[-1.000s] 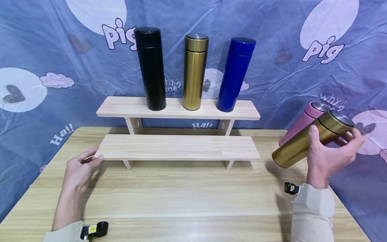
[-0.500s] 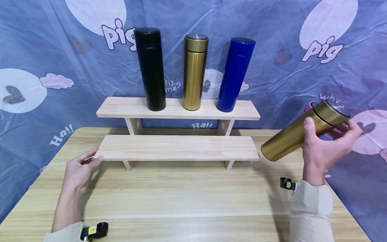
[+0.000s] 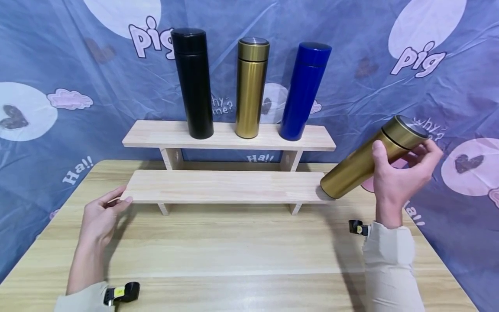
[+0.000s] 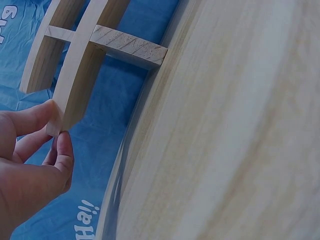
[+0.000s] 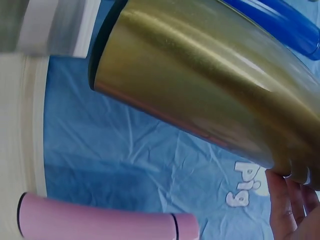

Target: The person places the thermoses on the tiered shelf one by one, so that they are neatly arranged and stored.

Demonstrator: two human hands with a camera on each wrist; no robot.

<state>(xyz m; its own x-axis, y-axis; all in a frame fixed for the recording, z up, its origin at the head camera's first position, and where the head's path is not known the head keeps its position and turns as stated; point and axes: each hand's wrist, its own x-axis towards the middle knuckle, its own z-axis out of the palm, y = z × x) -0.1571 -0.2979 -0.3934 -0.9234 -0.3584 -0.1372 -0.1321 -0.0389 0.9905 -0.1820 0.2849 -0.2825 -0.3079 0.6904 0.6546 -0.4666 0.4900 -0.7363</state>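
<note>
In the head view my right hand (image 3: 401, 177) grips a gold thermos bottle (image 3: 358, 164) near its cap. The bottle is tilted, its base at the right end of the lower wooden shelf (image 3: 230, 186); whether they touch I cannot tell. My left hand (image 3: 102, 216) pinches the left end of that shelf between thumb and fingers, as the left wrist view also shows on the shelf board (image 4: 75, 85). On the upper shelf (image 3: 156, 134) stand a black thermos (image 3: 193, 86), another gold thermos (image 3: 252, 91) and a blue thermos (image 3: 305, 93), all upright.
A pink thermos (image 5: 100, 217) stands at the table's right side, mostly hidden behind my right hand in the head view. The shelves rest on a wooden table (image 3: 234, 247). A blue patterned cloth (image 3: 97, 82) hangs behind it.
My right hand has carried the gold thermos left and slightly up, bringing its base to the lower shelf's right end. The left hand keeps its hold on the shelf.
</note>
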